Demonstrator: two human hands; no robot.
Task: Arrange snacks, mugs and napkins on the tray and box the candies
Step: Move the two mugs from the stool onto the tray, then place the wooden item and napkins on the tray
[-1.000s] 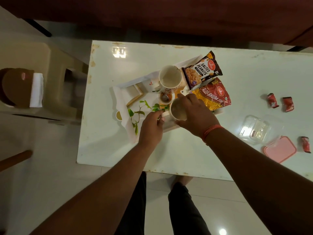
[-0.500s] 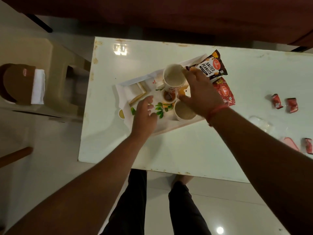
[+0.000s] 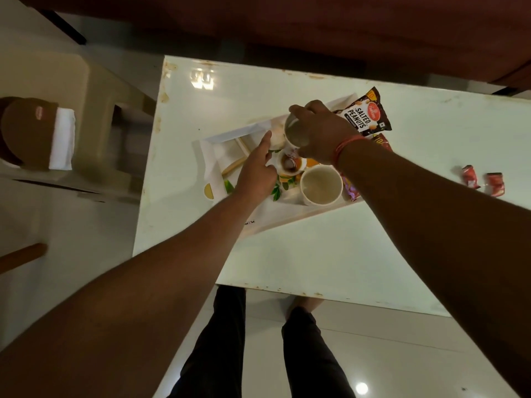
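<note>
A white printed tray [image 3: 287, 216] lies on the white table [image 3: 316, 254]. My right hand [image 3: 321, 130] grips the rim of the far white mug [image 3: 294, 133] at the tray's back. A second white mug [image 3: 321, 185] stands upright at the tray's near right. My left hand [image 3: 257, 170] reaches over the tray with the index finger stretched toward the far mug, holding nothing. A white napkin [image 3: 212, 159] lies at the tray's left. The salted peanuts packet [image 3: 363, 116] sits at the tray's far right; a red snack packet [image 3: 383, 142] shows beside my wrist. Two red candies [image 3: 482, 182] lie right.
A beige plastic chair [image 3: 94, 116] stands left of the table with a brown object and white cloth [image 3: 61, 139] beside it. A dark red sofa [image 3: 287, 24] runs along the back. My legs [image 3: 258, 354] stand at the table's near edge.
My right hand has moved from the near mug to the far mug and closed on its rim. My left hand has slid forward over the tray, index finger extended.
</note>
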